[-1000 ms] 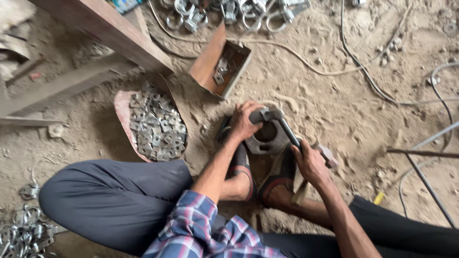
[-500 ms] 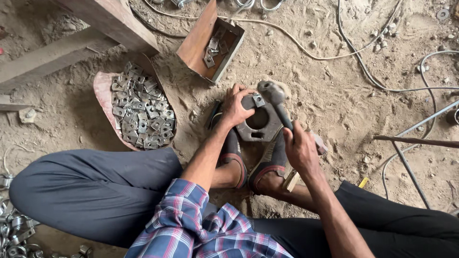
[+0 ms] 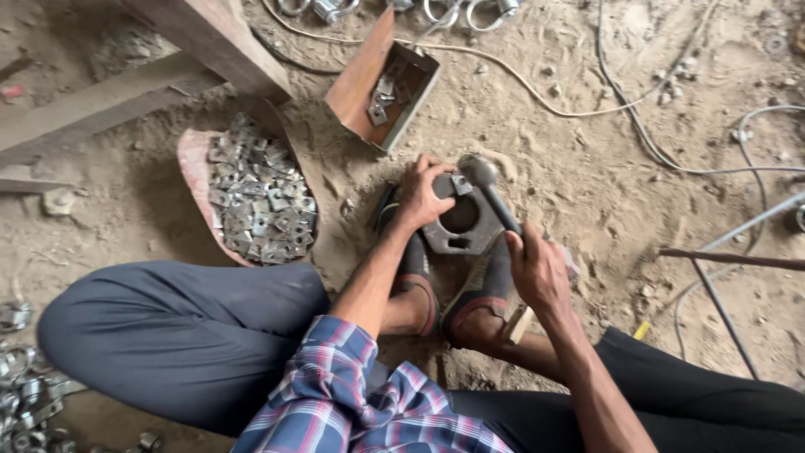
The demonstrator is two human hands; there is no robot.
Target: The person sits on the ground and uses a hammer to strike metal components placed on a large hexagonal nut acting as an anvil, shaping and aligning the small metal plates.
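**Hammer over a steel block on a sandy floor**

Closest to me I see a plaid sleeve (image 3: 335, 377) and dark trousers (image 3: 184, 344), folded legs resting on loose, gritty sand. My right hand (image 3: 537, 273) is clamped round the dark handle of a hammer (image 3: 495, 197), whose rounded head sits at the far rim of a heavy grey steel block (image 3: 461, 222) with a round hole, pinned between my shoes (image 3: 453, 285). My left hand (image 3: 423, 197) presses on the block's left edge, fingers closed around a small square metal piece (image 3: 462, 184). To the left lies a curved rusty tray (image 3: 194, 159) heaped with shiny stamped plates. Further off stand an open rust-brown box (image 3: 360, 80), wooden beams (image 3: 201, 33) and thin cables (image 3: 637, 126) snaking over the dirt.
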